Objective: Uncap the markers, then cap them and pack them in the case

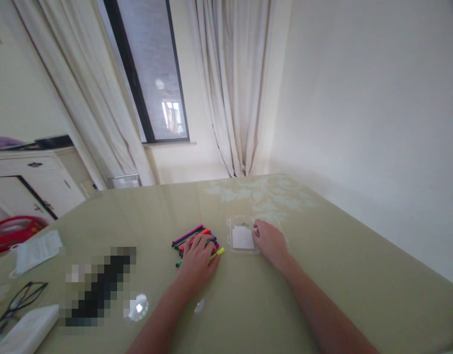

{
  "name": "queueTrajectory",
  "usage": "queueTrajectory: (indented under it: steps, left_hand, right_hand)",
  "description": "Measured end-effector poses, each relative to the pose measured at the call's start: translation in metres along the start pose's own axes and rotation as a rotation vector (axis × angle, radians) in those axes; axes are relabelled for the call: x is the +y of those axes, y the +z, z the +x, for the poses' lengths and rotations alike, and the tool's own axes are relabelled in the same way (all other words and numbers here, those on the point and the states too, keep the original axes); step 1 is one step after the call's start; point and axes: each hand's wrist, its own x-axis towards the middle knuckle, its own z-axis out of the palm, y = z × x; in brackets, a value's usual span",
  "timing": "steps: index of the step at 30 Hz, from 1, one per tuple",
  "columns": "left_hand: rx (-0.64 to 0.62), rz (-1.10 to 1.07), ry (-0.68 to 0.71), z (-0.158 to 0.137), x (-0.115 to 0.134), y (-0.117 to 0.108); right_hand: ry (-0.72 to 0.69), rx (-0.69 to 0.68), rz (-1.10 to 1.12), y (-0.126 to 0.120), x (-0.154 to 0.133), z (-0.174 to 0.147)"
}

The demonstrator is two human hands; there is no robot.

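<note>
In the head view, the left hand [200, 258] is resting half-curled over the pens [189, 237], left of the case [230, 241], while the right hand [269, 241] is lying curled at the case's right edge; whether either is gripping, I cannot tell. The pens are looking light, stiff and apt to roll, best held mid-barrel; the case, light and perhaps brittle, by its rim. The worktop [244, 305] is gleaming smoothly, the window [156, 64] standing far left, the wall [366, 98] right.
</note>
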Motion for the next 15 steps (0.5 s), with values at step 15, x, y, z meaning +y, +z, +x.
queueTrajectory:
  steps: [15]
  left_hand:
    - [0.106, -0.771, -0.277, 0.010, 0.012, -0.014]
  right_hand:
    - [-0.162, -0.179, 0.350, -0.009, 0.019, -0.004]
